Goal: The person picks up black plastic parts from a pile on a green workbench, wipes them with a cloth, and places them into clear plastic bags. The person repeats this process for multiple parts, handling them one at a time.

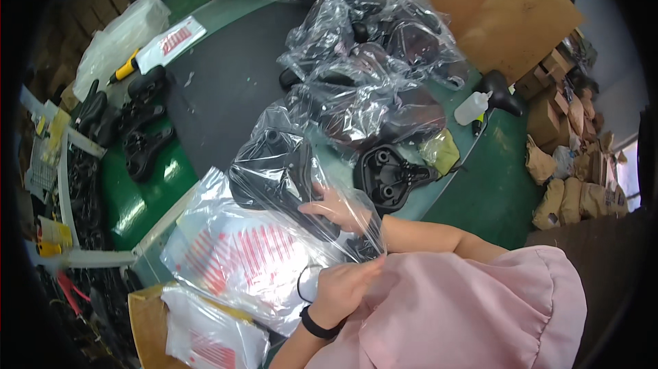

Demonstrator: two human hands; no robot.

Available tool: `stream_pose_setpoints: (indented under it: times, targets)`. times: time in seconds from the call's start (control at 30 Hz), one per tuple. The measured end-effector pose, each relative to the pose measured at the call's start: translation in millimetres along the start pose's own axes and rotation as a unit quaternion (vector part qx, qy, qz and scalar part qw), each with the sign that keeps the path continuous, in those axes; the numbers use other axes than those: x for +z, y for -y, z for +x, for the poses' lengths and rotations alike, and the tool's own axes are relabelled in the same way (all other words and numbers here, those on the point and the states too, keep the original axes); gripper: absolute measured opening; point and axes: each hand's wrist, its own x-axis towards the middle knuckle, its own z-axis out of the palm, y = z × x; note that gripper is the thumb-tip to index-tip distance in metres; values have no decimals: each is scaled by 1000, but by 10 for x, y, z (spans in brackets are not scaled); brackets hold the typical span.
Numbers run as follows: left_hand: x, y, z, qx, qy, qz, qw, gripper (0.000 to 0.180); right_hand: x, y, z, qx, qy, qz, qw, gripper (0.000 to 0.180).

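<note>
Because the clear plastic bag point(274, 232) is thin and slack, it could tear or slip where the black bicycle saddle point(274, 177) presses its hard edges against the film, and I judge the red-printed front could crease or the saddle could slide back out if the opening sags. The right hand point(339, 208) lies partly curled on the saddle through or inside the film, its grip loose rather than clenched; whether the fingers truly pinch the plastic I cannot tell. The left hand point(343, 287), with a black band at the wrist, has its grip closed on the bag's edge near the person's chest. Saddle and bag sit at the near edge of the counter point(226, 74), just in front of the person. The saddle looks dark, glossy and moulded, half veiled by wrinkled, shiny film. A bare saddle underside point(387, 177) lies just beside, and a heap of bagged saddles point(370, 54) lies beyond.
</note>
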Motion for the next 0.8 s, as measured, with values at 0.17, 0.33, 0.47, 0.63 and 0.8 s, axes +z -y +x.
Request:
stream_pose_setpoints:
  times: [0.17, 0.33, 0.47, 0.63, 0.8]
  targets:
    - [-19, 167, 430, -2, -144, -48, 988, 36, -820, 832, 158, -62, 1, -110, 992, 44]
    - [-86, 549, 1047, -251, -292, -202, 900, 35, -2121, 1705, 1290, -580, 70, -521, 622, 35]
    - [-34, 1494, 1798, -353, -291, -204, 865, 65, -2310, 2461, 1896, -211, -106, 37, 971, 47]
    - [115, 2483, 2511, -441, -252, -249, 825, 70, -3446, 1968, 846, -272, -72, -211, 936, 35]
    - [209, 2544, 3071, -381, -278, -360, 805, 66, -3909, 849, -639, -254, -199, -571, 755, 67]
